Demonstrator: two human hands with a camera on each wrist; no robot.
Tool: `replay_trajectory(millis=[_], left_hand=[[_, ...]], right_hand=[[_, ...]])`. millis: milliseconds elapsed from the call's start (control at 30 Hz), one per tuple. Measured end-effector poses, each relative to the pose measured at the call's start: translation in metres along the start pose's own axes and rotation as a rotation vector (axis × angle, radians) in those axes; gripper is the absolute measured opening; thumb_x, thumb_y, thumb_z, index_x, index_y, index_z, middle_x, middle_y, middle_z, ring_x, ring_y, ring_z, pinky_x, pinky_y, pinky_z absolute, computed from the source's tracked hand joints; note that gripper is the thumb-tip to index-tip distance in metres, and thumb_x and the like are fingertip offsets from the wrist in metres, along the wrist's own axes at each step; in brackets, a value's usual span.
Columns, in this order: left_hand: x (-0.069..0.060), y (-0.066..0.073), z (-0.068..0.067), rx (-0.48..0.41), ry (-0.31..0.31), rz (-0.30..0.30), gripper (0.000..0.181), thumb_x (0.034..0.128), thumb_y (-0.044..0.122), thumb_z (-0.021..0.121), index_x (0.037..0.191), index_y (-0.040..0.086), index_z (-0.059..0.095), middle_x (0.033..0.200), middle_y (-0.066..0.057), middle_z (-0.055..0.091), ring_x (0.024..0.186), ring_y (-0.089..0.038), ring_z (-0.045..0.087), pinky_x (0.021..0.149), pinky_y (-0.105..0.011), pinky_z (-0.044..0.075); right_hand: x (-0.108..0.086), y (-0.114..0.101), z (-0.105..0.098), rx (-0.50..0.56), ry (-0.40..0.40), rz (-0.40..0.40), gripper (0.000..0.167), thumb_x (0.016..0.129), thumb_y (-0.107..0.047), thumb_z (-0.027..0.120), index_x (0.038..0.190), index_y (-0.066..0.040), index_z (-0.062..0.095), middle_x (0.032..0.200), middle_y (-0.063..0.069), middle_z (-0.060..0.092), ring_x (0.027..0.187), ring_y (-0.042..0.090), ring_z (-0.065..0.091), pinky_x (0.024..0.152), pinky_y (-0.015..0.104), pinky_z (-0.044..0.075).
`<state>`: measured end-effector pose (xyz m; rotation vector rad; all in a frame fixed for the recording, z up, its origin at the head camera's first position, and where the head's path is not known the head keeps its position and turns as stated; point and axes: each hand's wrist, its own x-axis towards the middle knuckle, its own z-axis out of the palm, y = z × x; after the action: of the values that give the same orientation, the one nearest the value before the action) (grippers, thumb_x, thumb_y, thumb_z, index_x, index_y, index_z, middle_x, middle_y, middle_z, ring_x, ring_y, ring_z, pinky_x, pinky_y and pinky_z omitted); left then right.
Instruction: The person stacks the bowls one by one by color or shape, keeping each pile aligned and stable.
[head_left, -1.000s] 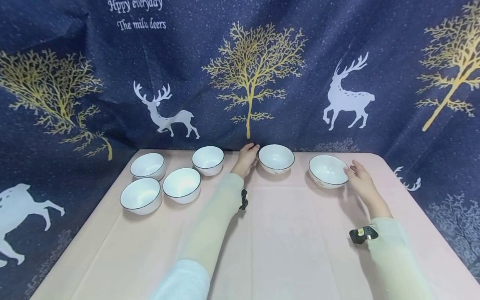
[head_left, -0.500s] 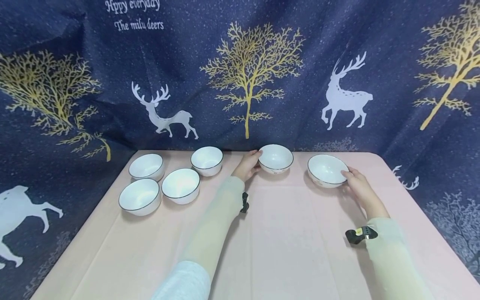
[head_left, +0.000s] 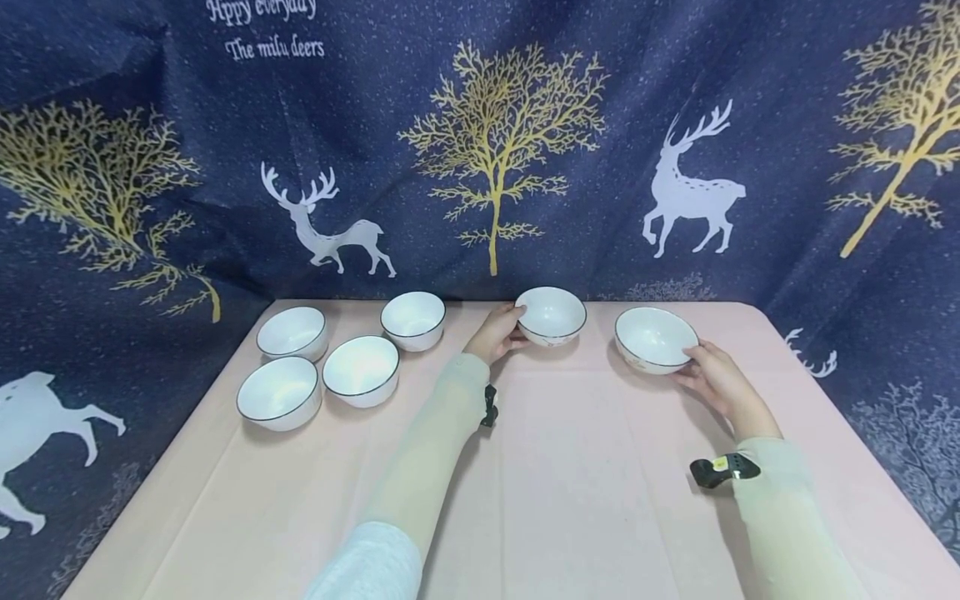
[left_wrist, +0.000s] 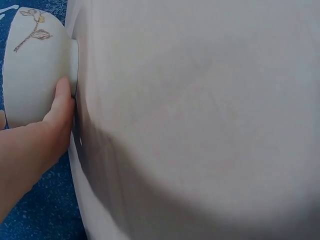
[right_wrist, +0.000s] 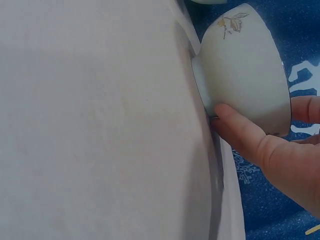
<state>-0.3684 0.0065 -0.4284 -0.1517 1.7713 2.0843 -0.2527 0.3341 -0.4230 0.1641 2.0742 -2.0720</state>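
My left hand [head_left: 495, 332] holds a white bowl [head_left: 552, 318] with a dark rim by its left side. In the left wrist view one digit lies along the wall near the foot of this bowl [left_wrist: 37, 70], which bears a brown flower sprig. My right hand [head_left: 717, 379] grips the right side of a second dark-rimmed white bowl [head_left: 654, 340]. One digit presses low by the foot of that bowl [right_wrist: 245, 70] in the right wrist view, and another sits at its rim. Both bowls stand upright at the back of the table, apart from each other.
Several more white bowls stand on the left of the pink-covered table [head_left: 570, 483]: one nearest my left arm [head_left: 413, 321], one in front of it [head_left: 362, 371], and a bowl [head_left: 292, 333] and a bowl [head_left: 279, 393] farther left. A dark blue deer-print cloth [head_left: 600, 208] hangs behind.
My left hand has moved right onto the middle bowl and taken hold of it. My right hand has closed its fingers on the right bowl's side. The other bowls have stayed put.
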Motion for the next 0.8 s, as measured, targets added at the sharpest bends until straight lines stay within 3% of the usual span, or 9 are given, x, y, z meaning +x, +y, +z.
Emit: replay_trajectory(millis=[333, 433, 500, 567, 667, 800], left_hand=[[0.0001, 0.0000, -0.0021, -0.060, -0.007, -0.036, 0.048, 0.1045, 0.023, 0.041, 0.149, 0.009, 0.032, 0.129, -0.021, 0.047, 0.111, -0.030, 0.055, 0.098, -0.044, 0.054], [-0.0020, 0.0005, -0.0027, -0.076, -0.010, -0.042, 0.048, 0.1049, 0.022, 0.040, 0.150, 0.010, 0.031, 0.130, -0.022, 0.046, 0.113, -0.032, 0.054, 0.099, -0.045, 0.053], [-0.0030, 0.0007, -0.0031, -0.079, -0.013, -0.043, 0.048, 0.1051, 0.022, 0.039, 0.150, 0.010, 0.030, 0.130, -0.023, 0.046, 0.114, -0.033, 0.054, 0.099, -0.046, 0.052], [-0.0037, 0.0006, -0.0037, -0.081, -0.016, -0.046, 0.048, 0.1052, 0.022, 0.039, 0.151, 0.010, 0.029, 0.129, -0.023, 0.046, 0.114, -0.033, 0.054, 0.100, -0.046, 0.052], [-0.0041, 0.0007, -0.0045, -0.082, -0.016, -0.049, 0.047, 0.1052, 0.021, 0.039, 0.150, 0.010, 0.030, 0.128, -0.023, 0.047, 0.114, -0.033, 0.054, 0.099, -0.046, 0.053], [-0.0034, 0.0013, -0.0055, -0.085, -0.020, -0.052, 0.047, 0.1052, 0.021, 0.039, 0.150, 0.011, 0.031, 0.126, -0.022, 0.048, 0.112, -0.032, 0.055, 0.098, -0.045, 0.054]], right_hand=[[-0.0011, 0.0012, -0.0042, 0.066, -0.033, -0.010, 0.060, 0.103, -0.012, 0.019, 0.147, 0.002, -0.021, 0.153, 0.032, -0.012, 0.140, 0.047, 0.005, 0.110, 0.035, 0.038], [-0.0023, 0.0029, -0.0055, 0.060, -0.042, -0.028, 0.060, 0.104, -0.012, 0.020, 0.147, 0.003, -0.019, 0.152, 0.033, -0.012, 0.140, 0.045, 0.013, 0.109, 0.033, 0.040], [-0.0032, 0.0041, -0.0064, 0.061, -0.045, -0.043, 0.060, 0.104, -0.012, 0.022, 0.147, 0.004, -0.018, 0.152, 0.034, -0.011, 0.132, 0.038, 0.037, 0.108, 0.033, 0.041], [-0.0039, 0.0055, -0.0068, 0.071, -0.047, -0.062, 0.060, 0.104, -0.011, 0.023, 0.147, 0.005, -0.016, 0.152, 0.035, -0.010, 0.115, 0.022, 0.055, 0.106, 0.032, 0.044], [-0.0040, 0.0072, -0.0081, 0.111, -0.051, -0.086, 0.061, 0.104, -0.008, 0.025, 0.146, 0.007, -0.016, 0.150, 0.036, -0.011, 0.092, 0.000, 0.058, 0.102, 0.030, 0.049], [-0.0039, 0.0079, -0.0094, 0.158, -0.055, -0.109, 0.062, 0.103, -0.005, 0.026, 0.145, 0.009, -0.016, 0.149, 0.038, -0.012, 0.088, 0.000, 0.061, 0.097, 0.027, 0.053]])
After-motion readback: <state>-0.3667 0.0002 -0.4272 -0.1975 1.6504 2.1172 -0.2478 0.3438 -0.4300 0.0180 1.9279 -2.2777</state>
